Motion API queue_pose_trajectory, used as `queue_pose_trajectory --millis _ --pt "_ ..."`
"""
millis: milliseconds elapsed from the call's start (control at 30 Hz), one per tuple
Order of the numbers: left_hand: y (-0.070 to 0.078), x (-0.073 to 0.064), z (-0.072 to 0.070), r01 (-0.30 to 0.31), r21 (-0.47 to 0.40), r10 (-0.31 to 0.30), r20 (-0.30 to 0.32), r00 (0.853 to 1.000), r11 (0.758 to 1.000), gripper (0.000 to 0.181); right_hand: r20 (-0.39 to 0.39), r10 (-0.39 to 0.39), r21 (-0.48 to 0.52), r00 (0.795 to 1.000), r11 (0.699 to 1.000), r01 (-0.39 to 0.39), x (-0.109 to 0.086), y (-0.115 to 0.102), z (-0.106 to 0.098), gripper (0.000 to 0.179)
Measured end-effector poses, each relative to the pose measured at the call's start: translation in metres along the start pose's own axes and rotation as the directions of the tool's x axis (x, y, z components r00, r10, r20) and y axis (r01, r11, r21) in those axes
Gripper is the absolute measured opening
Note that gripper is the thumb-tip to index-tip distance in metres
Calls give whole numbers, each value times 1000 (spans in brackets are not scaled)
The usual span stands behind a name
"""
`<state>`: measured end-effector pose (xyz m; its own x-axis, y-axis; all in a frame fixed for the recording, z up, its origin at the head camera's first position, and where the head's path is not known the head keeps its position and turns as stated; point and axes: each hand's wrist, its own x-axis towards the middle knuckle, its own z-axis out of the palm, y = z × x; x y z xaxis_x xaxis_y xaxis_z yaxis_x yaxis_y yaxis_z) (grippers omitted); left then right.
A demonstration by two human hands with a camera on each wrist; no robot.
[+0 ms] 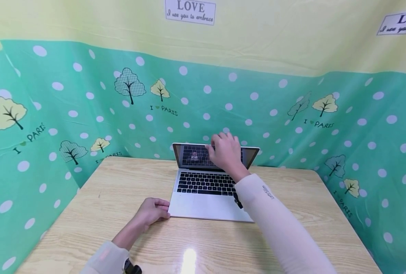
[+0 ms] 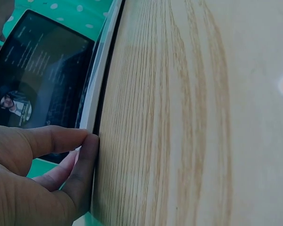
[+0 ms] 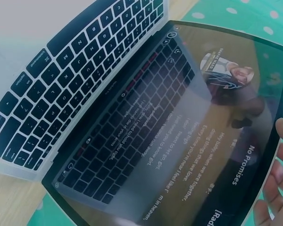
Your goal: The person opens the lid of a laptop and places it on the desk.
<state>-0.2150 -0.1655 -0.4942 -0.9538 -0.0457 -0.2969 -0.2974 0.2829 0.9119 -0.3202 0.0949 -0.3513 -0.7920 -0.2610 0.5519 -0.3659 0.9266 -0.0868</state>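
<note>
- We see the laptop open on the table, around the middle of its width and towards the far edge.
- Its keyboard is black on a silver base; the screen stands raised, mirrors the keys, and shows white lines of text, "No Promises" and a round picture.
- We see the left hand nearly closed, thumb and fingers pinching the base at its near left corner.
- We find the right hand partly curled at the screen's upper edge, thumb in front and fingers bent over the top, gripping it.
- Both arms wear pale sleeves; we notice a black device by the left cuff.
- The table has light wood grain and one bright glare spot near us.
- Behind it we see a green and yellow cloth with dots, trees and "I PARIS" lettering.
</note>
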Motion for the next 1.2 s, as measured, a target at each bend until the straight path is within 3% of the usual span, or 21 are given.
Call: queue_pose_trajectory --millis 367,733,1200 --pt "2 1 0 1 5 -1 -2 1000 1000 39 -71 76 -31 995 996 -78 12 -3 10 27" --pt "-2 -1 -1 -3 7 3 -7 1000 1000 39 -106 129 36 986 991 -126 19 -2 21 26" --pt "-1 -1 0 0 6 0 -6 1000 1000 39 -209 134 77 969 990 -121 24 6 42 19"
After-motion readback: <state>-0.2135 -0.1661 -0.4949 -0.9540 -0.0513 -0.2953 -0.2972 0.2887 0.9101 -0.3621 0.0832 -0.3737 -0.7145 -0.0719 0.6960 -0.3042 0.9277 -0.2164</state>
